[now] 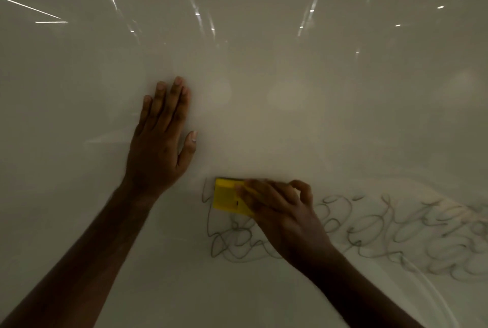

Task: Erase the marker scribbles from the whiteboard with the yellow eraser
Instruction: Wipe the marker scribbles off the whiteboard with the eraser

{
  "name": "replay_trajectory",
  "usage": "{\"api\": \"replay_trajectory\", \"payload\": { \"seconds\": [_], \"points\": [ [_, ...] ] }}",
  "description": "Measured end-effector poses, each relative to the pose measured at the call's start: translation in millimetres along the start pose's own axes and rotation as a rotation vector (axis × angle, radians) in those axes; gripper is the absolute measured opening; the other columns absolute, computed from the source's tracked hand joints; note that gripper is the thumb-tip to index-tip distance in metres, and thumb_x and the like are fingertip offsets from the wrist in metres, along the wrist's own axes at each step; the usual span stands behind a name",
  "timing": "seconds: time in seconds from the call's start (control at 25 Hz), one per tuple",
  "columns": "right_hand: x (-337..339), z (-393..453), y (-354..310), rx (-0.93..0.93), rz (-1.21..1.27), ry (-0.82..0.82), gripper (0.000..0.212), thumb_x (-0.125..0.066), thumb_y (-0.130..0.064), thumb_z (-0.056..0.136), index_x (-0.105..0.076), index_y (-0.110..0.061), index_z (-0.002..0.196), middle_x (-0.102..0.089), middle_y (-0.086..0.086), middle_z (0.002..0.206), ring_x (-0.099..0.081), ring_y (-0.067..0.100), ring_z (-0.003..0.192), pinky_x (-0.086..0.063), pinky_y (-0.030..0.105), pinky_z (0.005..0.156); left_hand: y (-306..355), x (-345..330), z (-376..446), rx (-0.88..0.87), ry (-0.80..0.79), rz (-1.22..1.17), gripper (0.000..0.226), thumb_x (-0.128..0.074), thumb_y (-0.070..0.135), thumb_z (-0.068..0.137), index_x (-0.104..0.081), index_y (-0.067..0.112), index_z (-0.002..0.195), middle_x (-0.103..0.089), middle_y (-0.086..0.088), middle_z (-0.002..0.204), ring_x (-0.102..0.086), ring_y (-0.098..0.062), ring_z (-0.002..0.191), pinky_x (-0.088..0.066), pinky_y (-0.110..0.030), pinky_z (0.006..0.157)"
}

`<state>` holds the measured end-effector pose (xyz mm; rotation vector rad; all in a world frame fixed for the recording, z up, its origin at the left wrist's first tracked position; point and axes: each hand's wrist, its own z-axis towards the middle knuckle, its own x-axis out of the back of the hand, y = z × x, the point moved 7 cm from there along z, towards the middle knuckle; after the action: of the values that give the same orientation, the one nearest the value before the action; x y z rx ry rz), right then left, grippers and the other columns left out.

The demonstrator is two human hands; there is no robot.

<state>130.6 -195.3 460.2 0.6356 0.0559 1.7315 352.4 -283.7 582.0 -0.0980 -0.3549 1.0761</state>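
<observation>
Fingers (253, 195) grip yellow eraser (224, 197) on glossy whiteboard (264, 90) scribbles (369, 232); left hand (161, 137) flat, spread

Left hand (161, 140): bare; no rings; short nails.
Right hand (280, 211): bare; no rings.
Forearms: bare, unsleeved; wrists unadorned.

Dim room light, with ceiling lights (311, 10) mirrored as bright specks and streaks (upper part of view).
</observation>
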Motion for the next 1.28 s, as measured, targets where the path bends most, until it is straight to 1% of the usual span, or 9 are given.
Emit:
{"api": "replay_trajectory", "payload": {
  "seconds": [0.08,0.16,0.36,0.52,0.64,0.88,1.12,1.2,1.28],
  "points": [
    [-1,26,-8,-0.041,0.016,0.059,0.064,-0.072,-0.035,0.101,-0.049,-0.034,0.161,-0.054,-0.012,0.157,-0.056,0.018,0.128,-0.034,0.047,0.108,1,-2,0,0.011,0.006,0.025,0.071,-0.037,0.037,0.112,-0.020,0.002,0.171,-0.015,-0.015,0.180,-0.008,-0.035,0.168,-0.006,-0.049,0.137],
    [-11,39,-33,0.003,0.034,0.077,0.060,-0.070,-0.034,0.103,-0.050,-0.033,0.160,-0.053,-0.012,0.155,-0.056,0.018,0.126,-0.035,0.046,0.105,1,-3,0,0.011,0.010,0.042,0.071,-0.037,0.038,0.112,-0.021,0.002,0.171,-0.017,-0.016,0.179,-0.011,-0.037,0.167,-0.007,-0.050,0.137],
    [-27,-13,-51,0.164,0.061,-0.053,0.049,-0.052,-0.024,0.112,-0.049,-0.028,0.161,-0.057,-0.007,0.156,-0.062,0.019,0.126,-0.037,0.046,0.104,-2,-3,-3,0.000,0.026,0.056,0.071,-0.036,0.041,0.113,-0.021,0.004,0.171,-0.018,-0.015,0.179,-0.014,-0.037,0.167,-0.008,-0.049,0.137],
    [-4,-16,-10,0.040,0.001,-0.007,0.056,-0.066,-0.028,0.106,-0.051,-0.032,0.160,-0.059,-0.009,0.153,-0.058,0.018,0.128,-0.035,0.046,0.108,-1,-4,-6,0.020,0.035,0.074,0.070,-0.036,0.040,0.113,-0.022,0.004,0.171,-0.018,-0.014,0.179,-0.014,-0.037,0.167,-0.009,-0.051,0.137],
    [-4,2,-7,-0.033,0.000,0.053,0.059,-0.071,-0.034,0.105,-0.050,-0.033,0.160,-0.058,-0.010,0.154,-0.059,0.019,0.126,-0.037,0.047,0.108,0,-6,-11,0.050,0.036,0.079,0.071,-0.036,0.040,0.113,-0.019,0.005,0.172,-0.017,-0.015,0.180,-0.012,-0.037,0.167,-0.008,-0.053,0.137],
    [-22,-39,-30,0.166,0.064,-0.075,0.054,-0.059,-0.023,0.110,-0.049,-0.029,0.162,-0.057,-0.008,0.157,-0.058,0.018,0.131,-0.039,0.047,0.106,1,-11,-32,0.099,0.010,0.078,0.073,-0.033,0.045,0.113,-0.018,0.004,0.172,-0.015,-0.017,0.179,-0.006,-0.034,0.167,-0.008,-0.055,0.136],
    [10,-27,27,-0.030,0.015,0.011,0.060,-0.073,-0.032,0.103,-0.051,-0.031,0.159,-0.060,-0.007,0.155,-0.067,0.023,0.126,-0.047,0.053,0.102,5,-17,-60,0.149,0.020,0.083,0.073,-0.035,0.043,0.112,-0.020,0.001,0.171,-0.017,-0.019,0.179,-0.007,-0.035,0.167,-0.006,-0.055,0.136],
    [7,-13,19,-0.070,0.026,0.062,0.061,-0.076,-0.033,0.102,-0.052,-0.032,0.158,-0.060,-0.008,0.155,-0.066,0.022,0.125,-0.049,0.053,0.101,7,-18,-63,0.158,0.025,0.086,0.074,-0.037,0.042,0.112,-0.019,0.001,0.171,-0.017,-0.019,0.178,-0.005,-0.034,0.167,-0.006,-0.055,0.136],
    [-5,-13,-1,-0.024,0.051,0.058,0.058,-0.074,-0.031,0.105,-0.053,-0.031,0.159,-0.060,-0.009,0.155,-0.064,0.020,0.126,-0.047,0.051,0.102,7,-19,-65,0.155,0.020,0.083,0.075,-0.036,0.043,0.112,-0.016,0.002,0.171,-0.016,-0.020,0.179,-0.005,-0.035,0.168,-0.006,-0.056,0.136]
  ]
}}
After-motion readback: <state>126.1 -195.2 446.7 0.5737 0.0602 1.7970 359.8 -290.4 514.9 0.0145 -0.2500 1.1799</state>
